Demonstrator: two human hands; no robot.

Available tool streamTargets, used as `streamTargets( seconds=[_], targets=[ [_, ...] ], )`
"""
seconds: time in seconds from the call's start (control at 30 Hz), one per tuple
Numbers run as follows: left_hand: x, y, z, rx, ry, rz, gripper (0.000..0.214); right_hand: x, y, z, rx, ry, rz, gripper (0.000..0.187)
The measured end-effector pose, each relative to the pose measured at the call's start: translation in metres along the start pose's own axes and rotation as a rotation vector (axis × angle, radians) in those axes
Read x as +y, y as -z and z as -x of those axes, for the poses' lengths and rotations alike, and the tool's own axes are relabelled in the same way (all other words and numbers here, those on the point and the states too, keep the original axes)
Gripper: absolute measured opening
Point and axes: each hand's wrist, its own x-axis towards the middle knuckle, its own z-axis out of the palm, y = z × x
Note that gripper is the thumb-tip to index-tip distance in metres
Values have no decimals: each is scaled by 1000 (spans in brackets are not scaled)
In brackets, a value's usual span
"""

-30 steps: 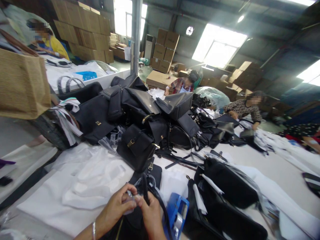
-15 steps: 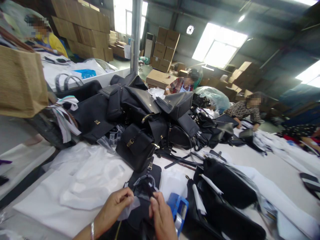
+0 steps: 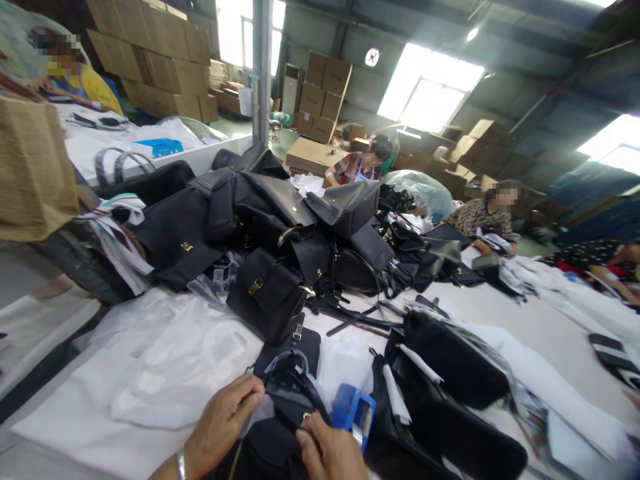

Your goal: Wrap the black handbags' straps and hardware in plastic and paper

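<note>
My left hand (image 3: 220,417) is closed, pinching a small sheet of translucent plastic film (image 3: 259,419). My right hand (image 3: 333,448) grips a black strap (image 3: 314,395), with a bit of gold metal showing at the fingertips. Both hands are over a black backpack (image 3: 273,437) close to me, whose lower part runs out of the picture. Its flap (image 3: 306,337) lies folded back, with a gold clasp on it. Clear film wraps a loop handle (image 3: 287,363) between the hands. Just right of it stands a blue tape dispenser (image 3: 350,408), partly behind my right hand.
A heap of black bags (image 3: 270,200) fills the table's far side. White wrapping sheets (image 3: 175,373) spread at left; stuffed black bags (image 3: 450,360) lie at right. A tan bag (image 3: 35,167) hangs at upper left. Several people work around the tables.
My right hand has moved down and slightly right along the strap, drawing it out. My left hand stays nearly in place with the film. The view has shifted slightly.
</note>
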Motion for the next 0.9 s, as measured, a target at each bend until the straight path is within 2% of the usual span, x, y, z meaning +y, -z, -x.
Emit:
streamTargets(
  seconds=[0.17, 0.37, 0.5, 0.67, 0.9],
  targets=[
    [1, 0, 1, 0, -47, -85, 26, -1, 6, 0, -81, -30, -106, 31],
    [1, 0, 1, -9, -56, -93, 26, -4, 3, 2, -11, -52, -64, 33],
    [0, 0, 2, -19, -64, -104, 28, -8, 9, 2, -42, -24, -91, 30],
    [-1, 0, 2, -12, -81, -97, 25, -11, 12, 1, -59, -56, -105, 27],
    [-1, -1, 3, -45, -83, -128, 26, -9, 15, 1, -205, -73, -49, 21]
  ],
)
